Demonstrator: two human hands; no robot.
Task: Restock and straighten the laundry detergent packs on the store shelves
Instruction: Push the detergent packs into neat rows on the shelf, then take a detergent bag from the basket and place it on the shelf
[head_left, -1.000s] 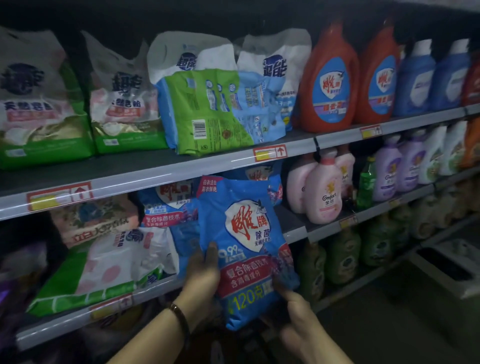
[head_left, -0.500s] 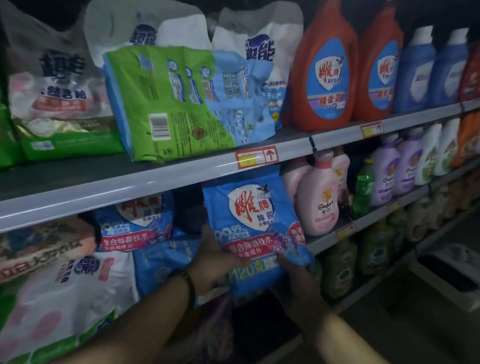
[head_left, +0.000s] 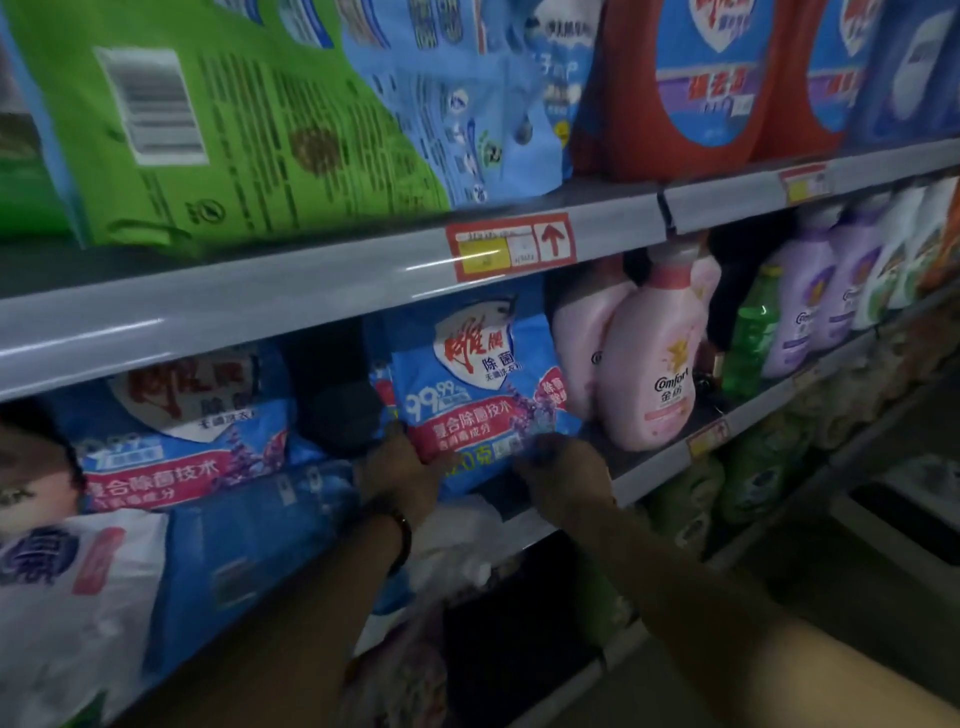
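I saw the blue detergent pack (head_left: 467, 384) standing upright at the front of the middle shelf (head_left: 649, 467), just beside a pink Comfort bottle (head_left: 657, 364) on its right. It was a soft bag with a white shield bearing red characters, a "99.99" line, a pink band of white text and lavender sprigs printed near the right edge. Its top sat tucked under the grey rail of the upper shelf (head_left: 260, 306).

Both forearms reached in from the bottom of the view. My left hand (head_left: 402, 467), with a dark wristband (head_left: 401, 527) behind it, gripped the pack's lower left edge, thumb up along the side. My right hand (head_left: 566, 480) held the lower right corner with curled fingers, though motion blur hid exactly how they lay.

Left of the left hand, a second blue pack (head_left: 192, 426) of the same print stood further back, separated from the held one by a dark gap. A flat blue bag (head_left: 249, 545) lay in front of it and a white bag (head_left: 62, 587) beside that.

Past the Comfort bottle stood a green bottle (head_left: 753, 338) and purple bottles (head_left: 800, 306).

On the rail above, a red price tag (head_left: 511, 247) with an arrow pointed up. The upper shelf carried a green-and-blue bag (head_left: 234, 130) showing its barcode, and red-orange detergent bottles (head_left: 675, 88) to its right.
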